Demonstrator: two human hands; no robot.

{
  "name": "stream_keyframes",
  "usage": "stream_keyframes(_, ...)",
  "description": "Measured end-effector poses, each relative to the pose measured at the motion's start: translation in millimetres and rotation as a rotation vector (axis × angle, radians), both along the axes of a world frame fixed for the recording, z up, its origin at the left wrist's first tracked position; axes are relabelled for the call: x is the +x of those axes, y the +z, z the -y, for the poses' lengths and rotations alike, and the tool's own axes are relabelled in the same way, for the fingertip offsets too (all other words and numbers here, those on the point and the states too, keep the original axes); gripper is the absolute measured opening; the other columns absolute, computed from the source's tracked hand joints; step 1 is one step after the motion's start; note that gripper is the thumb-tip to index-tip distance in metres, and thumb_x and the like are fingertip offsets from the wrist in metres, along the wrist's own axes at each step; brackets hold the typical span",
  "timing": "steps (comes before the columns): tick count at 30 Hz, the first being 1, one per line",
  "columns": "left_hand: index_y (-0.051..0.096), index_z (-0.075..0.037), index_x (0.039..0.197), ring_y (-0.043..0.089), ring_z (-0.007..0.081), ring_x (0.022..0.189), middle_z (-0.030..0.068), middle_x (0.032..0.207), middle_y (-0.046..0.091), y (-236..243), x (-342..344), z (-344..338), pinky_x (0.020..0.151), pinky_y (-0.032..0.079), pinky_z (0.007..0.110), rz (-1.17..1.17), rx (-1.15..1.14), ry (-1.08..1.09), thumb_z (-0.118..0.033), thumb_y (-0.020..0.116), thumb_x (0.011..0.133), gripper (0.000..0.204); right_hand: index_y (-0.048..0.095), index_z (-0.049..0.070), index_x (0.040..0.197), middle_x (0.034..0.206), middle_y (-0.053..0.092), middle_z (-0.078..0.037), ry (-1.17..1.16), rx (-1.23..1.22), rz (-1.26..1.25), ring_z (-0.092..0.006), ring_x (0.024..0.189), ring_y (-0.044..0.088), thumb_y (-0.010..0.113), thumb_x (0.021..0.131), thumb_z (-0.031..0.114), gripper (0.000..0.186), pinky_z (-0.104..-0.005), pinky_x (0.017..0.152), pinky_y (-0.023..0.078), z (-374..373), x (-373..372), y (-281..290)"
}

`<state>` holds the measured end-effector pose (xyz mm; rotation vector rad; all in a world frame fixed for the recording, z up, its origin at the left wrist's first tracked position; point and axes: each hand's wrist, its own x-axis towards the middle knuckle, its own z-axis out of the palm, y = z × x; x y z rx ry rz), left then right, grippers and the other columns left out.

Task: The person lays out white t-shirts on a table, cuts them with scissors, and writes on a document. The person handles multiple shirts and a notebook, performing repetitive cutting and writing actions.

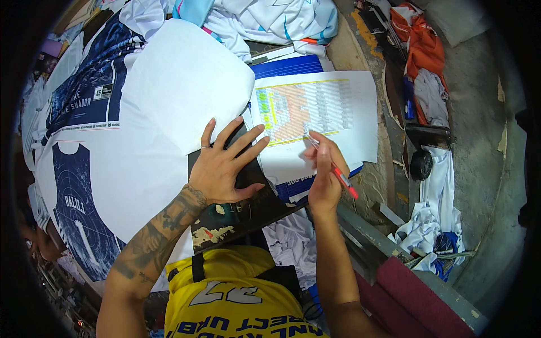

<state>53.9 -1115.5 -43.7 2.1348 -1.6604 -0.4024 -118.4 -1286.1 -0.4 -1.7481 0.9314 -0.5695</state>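
My left hand (226, 163) lies with its fingers spread, a ring on one of them, over the dark, worn table edge (248, 191). Its fingertips reach the border between a large white sheet (186, 73) and a printed chart (344, 107). In my right hand (327, 174) is a red pen (345, 181), its tip at the lower part of the chart. The chart is a white page with a table in yellow, green, orange and grey. Beneath it sits a blue notebook (296, 188), mostly covered.
Dark blue printed jersey pieces (84, 197) lie on the left. White cloth with blue and orange trim (270, 22) is heaped at the back. On the right are an orange cloth (422, 39), white cloths (439, 186) and a maroon padded thing (417, 298).
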Motion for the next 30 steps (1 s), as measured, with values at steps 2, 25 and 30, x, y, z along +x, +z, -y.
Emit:
stream_keyframes(2, 0.052, -0.032, 0.162, 0.028, 0.0371, 0.162, 0.0005, 0.172, 0.043, 1.1, 0.4, 0.8, 0.131, 0.003, 0.069, -0.015, 0.005, 0.005, -0.061, 0.084, 0.072, 0.100, 0.072, -0.003, 0.124, 0.090, 0.071, -0.004, -0.015, 0.180, 0.140, -0.0076, 0.080, 0.062, 0.062, 0.109, 0.006, 0.021, -0.0236, 0.072, 0.049, 2.5, 14.9, -1.1)
stream_keyframes(25, 0.051, -0.033, 0.162, 0.028, 0.0365, 0.161, 0.0007, 0.173, 0.039, 4.1, 2.0, 6.0, 0.130, 0.002, 0.071, 0.010, 0.115, -0.007, -0.060, 0.086, 0.073, 0.100, 0.075, -0.001, 0.116, 0.088, 0.076, -0.014, -0.047, -0.234, -0.030, -0.0244, 0.075, 0.074, 0.075, 0.097, -0.002, 0.019, -0.0346, 0.069, 0.058, 1.9, 29.9, -47.2)
stream_keyframes(30, 0.050, -0.031, 0.163, 0.027, 0.0376, 0.162, 0.0015, 0.173, 0.040, 3.5, 1.3, 6.4, 0.131, 0.002, 0.070, 0.011, 0.098, -0.006, -0.058, 0.087, 0.071, 0.103, 0.072, -0.001, 0.116, 0.083, 0.074, -0.009, -0.117, -0.159, 0.005, -0.0134, 0.066, 0.069, 0.073, 0.101, 0.001, 0.015, -0.0286, 0.062, 0.054, 16.4, 18.1, -49.0)
